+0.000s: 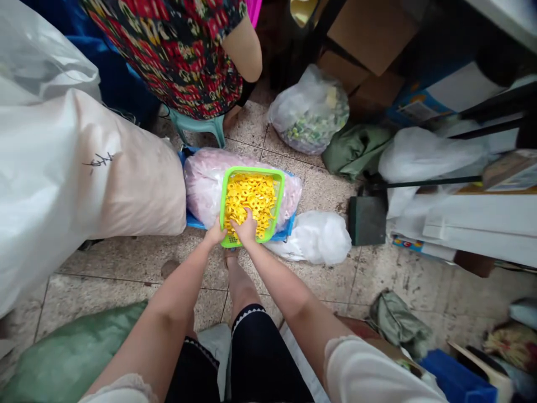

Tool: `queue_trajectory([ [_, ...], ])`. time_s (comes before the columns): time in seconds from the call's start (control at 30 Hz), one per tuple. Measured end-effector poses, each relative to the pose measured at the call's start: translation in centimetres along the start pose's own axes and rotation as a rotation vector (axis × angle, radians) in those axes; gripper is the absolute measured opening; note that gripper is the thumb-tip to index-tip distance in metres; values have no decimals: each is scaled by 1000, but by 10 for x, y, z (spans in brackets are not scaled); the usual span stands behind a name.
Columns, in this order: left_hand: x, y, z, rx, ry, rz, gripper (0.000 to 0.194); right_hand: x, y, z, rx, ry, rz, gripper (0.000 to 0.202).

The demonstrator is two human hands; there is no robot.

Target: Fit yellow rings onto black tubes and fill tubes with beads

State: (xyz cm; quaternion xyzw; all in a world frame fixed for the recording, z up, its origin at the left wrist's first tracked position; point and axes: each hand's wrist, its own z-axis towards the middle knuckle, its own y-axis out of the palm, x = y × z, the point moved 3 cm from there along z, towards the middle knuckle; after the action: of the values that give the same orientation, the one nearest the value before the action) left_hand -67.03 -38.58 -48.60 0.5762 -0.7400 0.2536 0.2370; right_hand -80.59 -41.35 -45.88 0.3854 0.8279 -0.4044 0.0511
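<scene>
The left hand [216, 233] grips the near rim of the green basket [226, 193]. The right hand [247, 228] lies inside, fingers curled over yellow pieces [251, 196].

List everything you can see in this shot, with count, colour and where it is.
basket: one, green, on the pink bag at centre
yellow parts: many, yellow, inside the basket
pink bag: one, clear with pink contents, under the basket
white sack: one, large, left
bag of green pieces: one, clear, upper centre
stool: one, pale green, under a seated person
left hand: one, at the basket's near rim
right hand: one, on the yellow parts
</scene>
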Motion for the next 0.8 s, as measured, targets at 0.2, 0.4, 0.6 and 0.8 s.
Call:
queue_trajectory([
  [0.2, -2, 3, -1, -57, 48, -49, 83, -11, -6, -11, 68, -40, -28, 82],
  [0.4, 1, 1, -45, -104, 55, -158, 79, -26, -38, -46, 22, -203, -36, 84],
  [0.6, -6, -17, -120, -96, 72, -258, 84, -31, -81, -112, -104, -391, 1, 83],
  [0.8, -24, -41, -229, -85, 96, -367, 84, -16, -153, -167, 92, -419, 214, 64],
])
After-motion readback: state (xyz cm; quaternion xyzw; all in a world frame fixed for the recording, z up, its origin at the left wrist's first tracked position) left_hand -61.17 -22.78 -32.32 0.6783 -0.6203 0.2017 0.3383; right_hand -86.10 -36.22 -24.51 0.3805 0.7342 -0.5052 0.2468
